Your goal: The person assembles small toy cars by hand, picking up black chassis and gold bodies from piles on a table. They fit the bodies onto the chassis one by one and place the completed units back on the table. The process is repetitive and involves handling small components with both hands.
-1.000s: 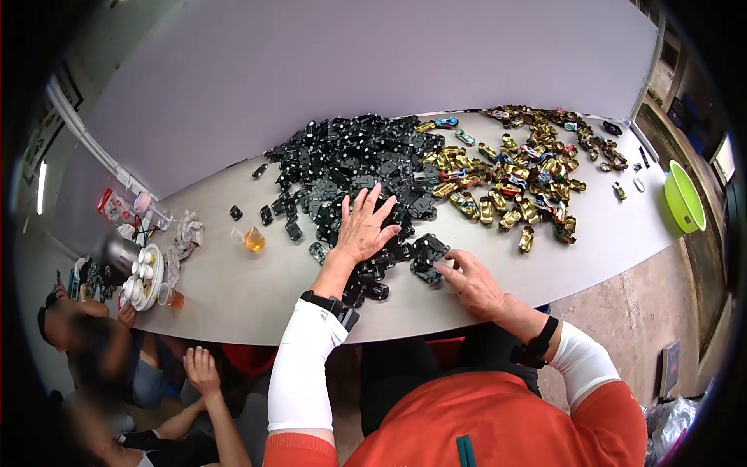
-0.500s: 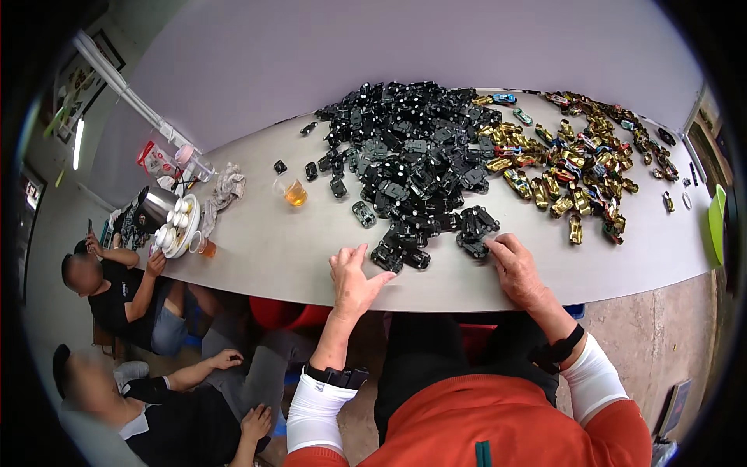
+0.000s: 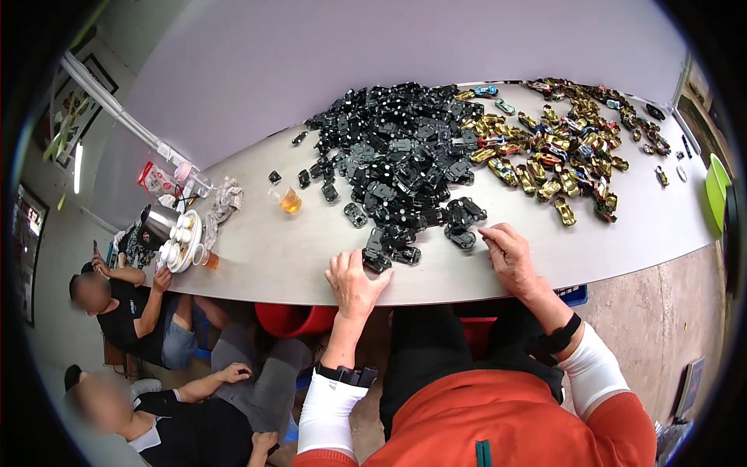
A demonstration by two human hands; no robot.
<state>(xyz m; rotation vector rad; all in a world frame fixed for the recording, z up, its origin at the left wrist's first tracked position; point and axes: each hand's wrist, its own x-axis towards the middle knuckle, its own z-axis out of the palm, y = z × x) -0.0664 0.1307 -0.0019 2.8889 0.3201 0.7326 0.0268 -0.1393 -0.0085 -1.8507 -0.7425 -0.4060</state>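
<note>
A big heap of black toy cars [image 3: 389, 148] spreads over the middle of the table, and its near end reaches toward my hands. My left hand [image 3: 354, 286] is at the table's front edge, fingers stretched and thumb apart, right beside a black toy car [image 3: 379, 260] at the heap's near left. Whether the fingertips touch that car is hard to see. My right hand [image 3: 510, 261] has thumb and forefinger pinched together, just right of a small cluster of black cars [image 3: 461, 235]. Anything in that pinch is too small to make out.
Gold and coloured toy cars [image 3: 552, 148] lie heaped at the right, near a green bowl [image 3: 717, 194]. At the left stand a cup of amber drink [image 3: 290, 202], a crumpled cloth [image 3: 226, 201] and a tray of white cups [image 3: 180, 241]. Two people [image 3: 117, 303] sit at the left.
My left hand has come closer to the black cars at the near left, its fingers drawn nearer together. My right hand now shows apart from the near cluster of cars.
</note>
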